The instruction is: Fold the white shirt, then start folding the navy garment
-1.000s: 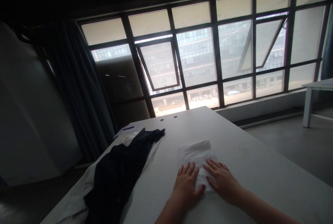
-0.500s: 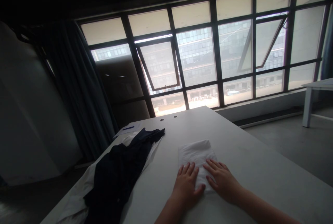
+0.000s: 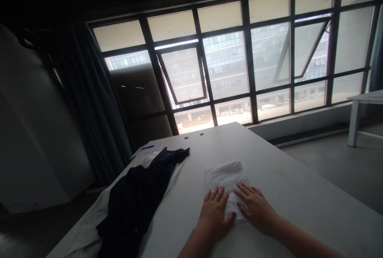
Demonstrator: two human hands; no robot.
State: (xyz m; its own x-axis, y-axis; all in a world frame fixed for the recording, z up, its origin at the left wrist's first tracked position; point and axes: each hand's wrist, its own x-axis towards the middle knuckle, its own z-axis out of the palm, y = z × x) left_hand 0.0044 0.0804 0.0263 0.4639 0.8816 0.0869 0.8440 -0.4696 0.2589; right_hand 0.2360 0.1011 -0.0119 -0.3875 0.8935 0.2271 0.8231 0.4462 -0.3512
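Note:
A folded white cloth (image 3: 226, 178) lies flat on the white table (image 3: 278, 162), a neat rectangle. My left hand (image 3: 214, 214) rests palm down on its lower left part, fingers spread. On its lower right part lies my right hand (image 3: 254, 207), also flat, with the fingers apart. Neither hand grips the cloth. To the left of my hands, a crumpled dark navy garment (image 3: 134, 202) lies over a white fabric piece (image 3: 89, 226), and both hang past the table's left edge.
A sheet of paper with a blue pen (image 3: 147, 147) lies at the table's far left corner. Behind the far edge stands a large window (image 3: 227, 62), with a dark curtain (image 3: 89, 90) at left. A small white table (image 3: 356, 108) stands at right, beyond a concrete floor.

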